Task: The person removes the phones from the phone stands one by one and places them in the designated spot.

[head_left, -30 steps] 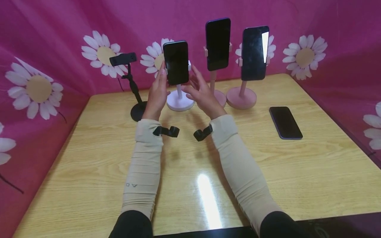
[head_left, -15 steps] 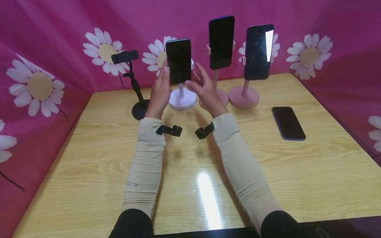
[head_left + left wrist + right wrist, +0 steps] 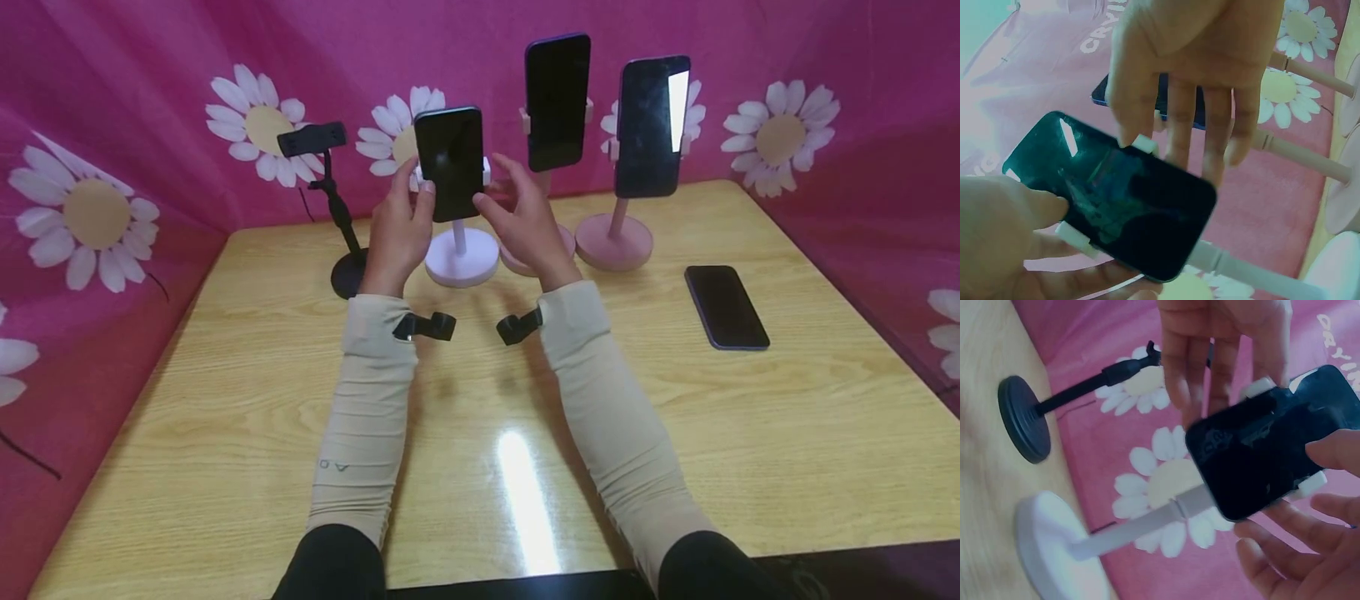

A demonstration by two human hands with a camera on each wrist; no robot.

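A black phone (image 3: 450, 162) sits upright in the white clamp of a phone stand (image 3: 462, 258). On its left edge my left hand (image 3: 397, 233) pinches it, thumb in front and fingers behind; the left wrist view shows this thumb (image 3: 1047, 206) by the clamp (image 3: 1075, 239). My right hand (image 3: 531, 229) holds the opposite edge near the lower corner. In the right wrist view its thumb (image 3: 1335, 450) lies over the screen, with the other fingers (image 3: 1285, 550) beneath the phone. The phone's back is hidden.
Right of the hands, two pink stands (image 3: 615, 243) hold upright phones (image 3: 557, 102). A black stand (image 3: 348, 273) with its bar-shaped head is at left. Another phone (image 3: 726, 307) lies flat on the wooden table (image 3: 247, 400). Pink flowered cloth (image 3: 480, 42) hangs behind and at the sides.
The phone in the white stand now tilts differently, its top lower and its screen catching a reflection. Its base has shifted slightly forward. The left thumb has come onto the phone's edge.
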